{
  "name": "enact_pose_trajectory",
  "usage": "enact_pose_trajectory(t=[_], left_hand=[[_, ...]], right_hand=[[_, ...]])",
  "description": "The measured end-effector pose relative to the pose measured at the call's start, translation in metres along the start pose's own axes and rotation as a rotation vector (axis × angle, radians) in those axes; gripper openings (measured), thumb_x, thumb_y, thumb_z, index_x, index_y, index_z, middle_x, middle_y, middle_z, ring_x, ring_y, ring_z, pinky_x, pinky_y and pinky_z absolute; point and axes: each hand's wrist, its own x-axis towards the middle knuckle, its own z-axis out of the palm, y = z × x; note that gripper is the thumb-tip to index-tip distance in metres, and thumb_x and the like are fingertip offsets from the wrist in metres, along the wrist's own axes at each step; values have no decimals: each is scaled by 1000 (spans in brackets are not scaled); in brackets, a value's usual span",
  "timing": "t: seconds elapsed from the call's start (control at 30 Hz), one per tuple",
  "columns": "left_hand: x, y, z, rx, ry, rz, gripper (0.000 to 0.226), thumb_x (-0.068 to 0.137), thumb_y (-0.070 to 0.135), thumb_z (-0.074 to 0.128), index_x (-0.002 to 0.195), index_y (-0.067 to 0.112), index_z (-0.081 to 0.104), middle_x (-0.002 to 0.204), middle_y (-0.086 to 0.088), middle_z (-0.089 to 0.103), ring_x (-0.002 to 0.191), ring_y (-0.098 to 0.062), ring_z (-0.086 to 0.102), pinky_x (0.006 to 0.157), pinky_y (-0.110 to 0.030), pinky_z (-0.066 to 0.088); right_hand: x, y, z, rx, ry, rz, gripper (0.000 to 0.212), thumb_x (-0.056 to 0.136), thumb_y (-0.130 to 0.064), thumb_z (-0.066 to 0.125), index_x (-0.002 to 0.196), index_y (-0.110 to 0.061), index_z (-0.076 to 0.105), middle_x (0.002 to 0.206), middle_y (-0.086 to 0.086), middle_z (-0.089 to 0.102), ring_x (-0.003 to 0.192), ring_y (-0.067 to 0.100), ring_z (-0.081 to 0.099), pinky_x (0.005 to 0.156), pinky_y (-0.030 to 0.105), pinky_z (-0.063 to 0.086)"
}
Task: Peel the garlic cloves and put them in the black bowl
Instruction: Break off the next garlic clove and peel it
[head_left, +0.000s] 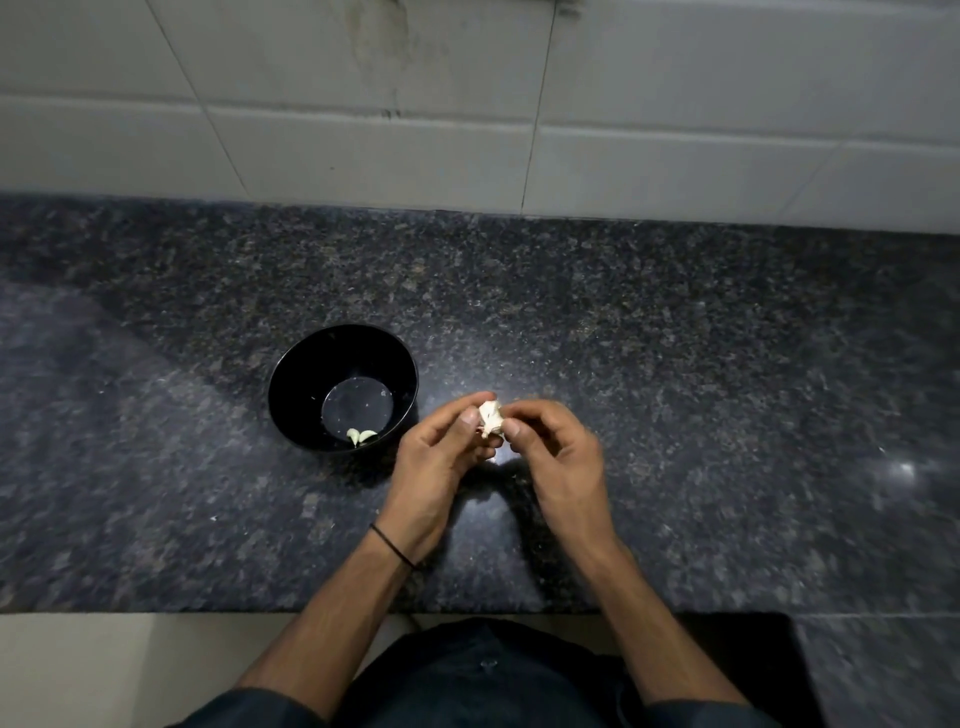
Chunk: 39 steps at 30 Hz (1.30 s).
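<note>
Above the counter, both hands, left hand and right hand, pinched the garlic at the bowl's three o'clock, two peeled cloves inside; small picking pulls would probably strip skin cleanest.

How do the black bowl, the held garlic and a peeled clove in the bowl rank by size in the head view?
1. black bowl
2. held garlic (nearer the camera, yet plainly bigger)
3. peeled clove
</note>
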Motion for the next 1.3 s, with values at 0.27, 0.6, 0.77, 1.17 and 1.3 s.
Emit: enact_pose_trajectory(t=[0.27, 0.6, 0.77, 1.17, 1.3], left_hand=[[-3, 0, -2, 348, -64, 153, 32, 87, 29, 76, 117, 19, 72, 107, -15, 72, 91, -22, 68, 82, -39, 58], [4, -3, 6, 421, -66, 245, 19, 86, 21, 71, 104, 18, 76, 99, -6, 76, 91, -18, 69, 84, -40, 56], [5, 0, 4, 407, -34, 200, 16, 96, 13, 65, 107, 8, 76, 84, 2, 74, 72, -7, 63, 69, -27, 52], [7, -4, 4, 532, -11, 252, 17, 97, 13, 63, 88, 8, 76, 62, 13, 65, 60, 0, 56, 60, -16, 45], [8, -7, 3, 535, 21, 231, 16, 98, 13, 64, 90, 11, 77, 71, 6, 72, 66, -5, 62, 63, -21, 50]], right_hand=[[-2, -6, 1, 46, 47, 92, 7, 95, -17, 68, 93, -12, 73, 83, -3, 74, 77, 6, 67, 71, 22, 52], [-2, -3, 10, -29, 178, 120, 17, 101, -19, 60, 86, -13, 64, 75, -2, 68, 69, 8, 60, 65, 24, 49], [-6, -6, 7, -15, 98, 62, 13, 102, -21, 59, 92, -18, 67, 85, -4, 69, 82, 11, 65, 72, 26, 53], [3, -7, 4, -32, 89, 139, 17, 93, -12, 69, 76, -16, 66, 71, -2, 69, 69, 10, 64, 67, 29, 53], [4, -9, 10, -40, 129, 125, 19, 92, -8, 69, 75, -17, 66, 68, -6, 67, 65, 4, 61, 62, 19, 48]])
